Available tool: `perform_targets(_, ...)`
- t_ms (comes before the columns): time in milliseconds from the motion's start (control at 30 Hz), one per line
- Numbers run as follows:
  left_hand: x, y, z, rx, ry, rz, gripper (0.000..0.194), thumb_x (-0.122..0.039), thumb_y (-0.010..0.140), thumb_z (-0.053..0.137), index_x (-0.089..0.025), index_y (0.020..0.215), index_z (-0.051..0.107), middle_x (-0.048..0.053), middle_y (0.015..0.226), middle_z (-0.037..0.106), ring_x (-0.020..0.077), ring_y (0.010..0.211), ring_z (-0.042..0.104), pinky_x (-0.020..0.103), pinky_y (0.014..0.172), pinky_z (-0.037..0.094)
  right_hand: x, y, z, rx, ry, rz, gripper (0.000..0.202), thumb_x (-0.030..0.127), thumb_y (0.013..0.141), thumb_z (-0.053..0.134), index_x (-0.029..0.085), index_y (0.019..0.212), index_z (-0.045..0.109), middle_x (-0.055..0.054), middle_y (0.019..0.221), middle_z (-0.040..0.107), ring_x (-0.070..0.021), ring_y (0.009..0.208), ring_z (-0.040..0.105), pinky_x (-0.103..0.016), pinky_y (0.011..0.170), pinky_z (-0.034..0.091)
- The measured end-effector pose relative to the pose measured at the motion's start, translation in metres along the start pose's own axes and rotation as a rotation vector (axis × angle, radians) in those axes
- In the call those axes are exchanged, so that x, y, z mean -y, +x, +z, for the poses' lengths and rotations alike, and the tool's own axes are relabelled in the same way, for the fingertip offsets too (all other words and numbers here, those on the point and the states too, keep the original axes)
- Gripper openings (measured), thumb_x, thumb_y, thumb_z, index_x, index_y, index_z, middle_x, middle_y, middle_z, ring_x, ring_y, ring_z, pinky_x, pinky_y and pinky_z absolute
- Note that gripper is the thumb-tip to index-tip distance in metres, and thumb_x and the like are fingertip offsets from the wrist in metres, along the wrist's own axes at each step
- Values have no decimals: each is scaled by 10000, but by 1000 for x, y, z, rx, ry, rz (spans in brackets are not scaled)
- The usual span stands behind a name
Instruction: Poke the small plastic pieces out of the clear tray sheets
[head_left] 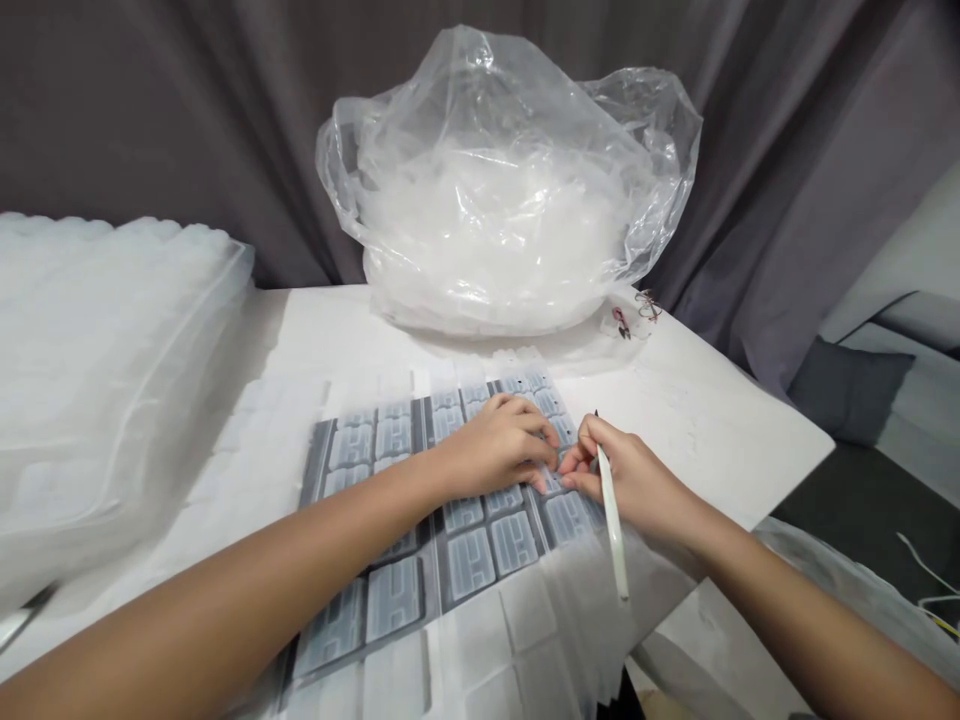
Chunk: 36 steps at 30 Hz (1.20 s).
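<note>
A sheet of clear moulded plastic [470, 562] lies on the table, with rows of raised rectangular cells over a dark backing. My left hand [504, 447] rests on its right part, fingers bent and thumb pressed in against the plastic. Close beside it, my right hand [626, 478] pinches at the sheet's right edge with thumb and fingertips. That hand also keeps hold of a slim white-handled tool [613, 530], its dark thin tip pointing away from me and its handle end towards me. Anything small between the fingertips is hidden.
A big clear plastic bag [495, 230] full of whitish pieces stands at the back. Stacked translucent plastic sheets [90, 370] fill the left. Small dark and reddish bits [621, 322] lie by the bag. The white table [705, 420] ends at the right; a grey cushion [851, 388] is beyond.
</note>
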<state>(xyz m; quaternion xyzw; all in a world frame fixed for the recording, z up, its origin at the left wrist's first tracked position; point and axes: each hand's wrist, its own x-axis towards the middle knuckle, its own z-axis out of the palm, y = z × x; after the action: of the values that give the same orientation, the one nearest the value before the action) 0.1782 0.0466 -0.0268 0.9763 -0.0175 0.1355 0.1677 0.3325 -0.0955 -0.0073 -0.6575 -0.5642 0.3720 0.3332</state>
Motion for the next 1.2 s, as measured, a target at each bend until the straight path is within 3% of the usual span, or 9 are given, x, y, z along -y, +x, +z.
perform_targets(133,-2,-4,3,-86,65,126,99,-290,871,634,-200,844,665,23,928,695,201,982,565,392,976,260,-2,-3,0,7,30,-17,317,196,764,602,238,755,288,10,867,635,-145,741,573,-287,657,429)
perform_targets(267,-3,-7,6,-147,105,181,145,-232,921,553,-170,814,628,50,904,697,176,941,618,384,1018,260,-2,-5,-1,-7,54,-62,319,190,770,605,240,769,289,0,893,629,-146,756,577,-285,658,435)
perform_targets(467,-4,-8,5,-141,109,160,119,-172,922,511,-166,822,574,2,770,696,130,733,633,376,1007,293,4,-7,0,-3,4,-112,318,158,791,584,238,756,278,22,844,636,-130,723,561,-267,646,405)
perform_targets(833,-2,-6,8,-147,158,117,145,-226,903,544,-185,764,546,-42,644,661,115,625,617,380,1000,317,2,1,3,71,91,-75,340,165,796,585,244,751,257,28,802,621,-153,743,598,-268,631,426)
perform_targets(1067,-1,-6,9,-165,112,81,165,-276,834,655,-186,735,558,-47,623,652,119,607,614,373,992,324,9,-2,7,51,-172,-192,245,179,865,484,235,738,282,16,777,570,-148,718,552,-254,610,377)
perform_targets(1200,-4,-4,7,-122,111,39,184,-297,793,710,-179,737,580,-36,603,642,132,611,617,375,978,338,3,-7,17,-4,-351,-302,216,94,844,412,237,752,278,7,758,515,-157,677,491,-269,613,360)
